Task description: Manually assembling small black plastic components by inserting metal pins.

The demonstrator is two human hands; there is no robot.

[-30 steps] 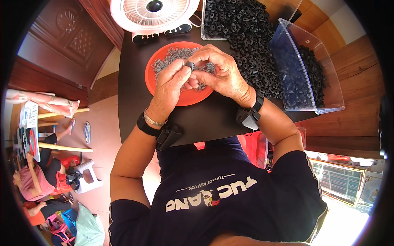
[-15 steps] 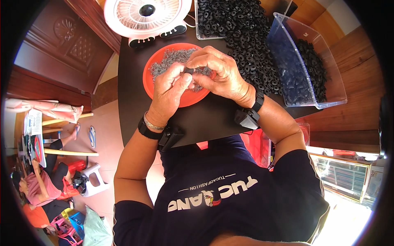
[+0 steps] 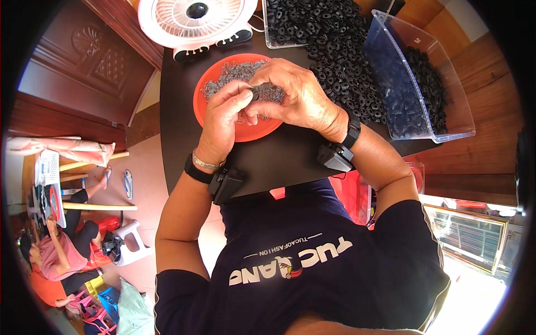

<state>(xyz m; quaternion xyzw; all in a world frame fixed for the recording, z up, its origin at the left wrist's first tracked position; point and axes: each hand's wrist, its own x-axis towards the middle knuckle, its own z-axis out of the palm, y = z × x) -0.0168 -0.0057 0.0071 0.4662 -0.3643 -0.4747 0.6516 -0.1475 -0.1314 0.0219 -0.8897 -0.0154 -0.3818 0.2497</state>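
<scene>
Over the bowl, my left hand (image 3: 220,114) is closed, pinching a small black plastic clip piece (image 3: 255,94) between thumb and fingertips. My right hand (image 3: 301,95) curls in from the other side, its index fingertip at the piece and its thumb tip just below, close to my left fingers. Both hands appear to grip the piece; the exact contact is partly hidden. Beneath them sits a round orange-red bowl (image 3: 200,106) with many small grey metal springs (image 3: 237,71).
Loose black clip pieces (image 3: 349,84) pile up right of the bowl. Behind is a clear tray (image 3: 268,33) of them; a clear plastic bin (image 3: 399,78) stands at right. A white fan (image 3: 195,25) is at the back left of the dark table (image 3: 268,162). Another person (image 3: 58,254) sits far left.
My right hand has shifted slightly, its thumb dropping away from the index finger and opening a gap. The black piece stays at my left fingertips. The whole view has moved a little.
</scene>
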